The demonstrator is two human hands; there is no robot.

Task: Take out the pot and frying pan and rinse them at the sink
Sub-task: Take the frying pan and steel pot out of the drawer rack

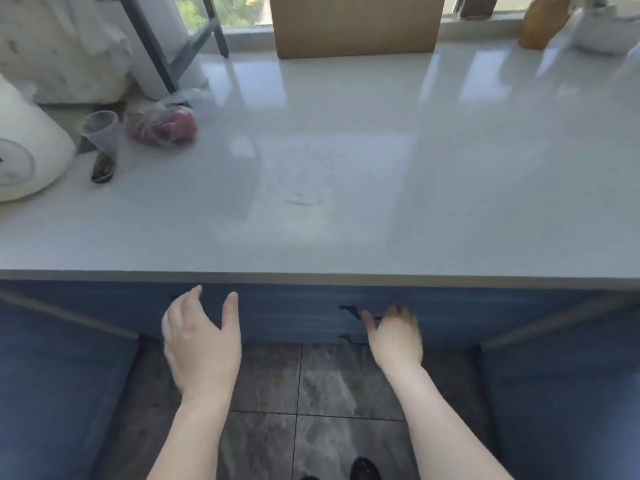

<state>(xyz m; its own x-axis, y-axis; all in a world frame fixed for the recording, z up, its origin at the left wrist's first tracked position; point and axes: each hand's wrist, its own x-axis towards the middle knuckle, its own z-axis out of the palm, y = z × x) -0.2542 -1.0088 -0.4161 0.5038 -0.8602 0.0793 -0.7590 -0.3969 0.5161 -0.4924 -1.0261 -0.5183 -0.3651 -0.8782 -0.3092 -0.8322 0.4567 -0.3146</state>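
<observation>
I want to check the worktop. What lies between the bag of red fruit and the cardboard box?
In the head view, only bare glossy worktop lies between the bag of red fruit and the cardboard box.

The right hand [394, 336] blurs at its fingertips, its grip unreadable. The cupboard [294, 317] interior lies hidden under the countertop [346, 168]. A white roll [27, 150] and cardboard box [353, 26] are cropped by the frame's edges.
</observation>
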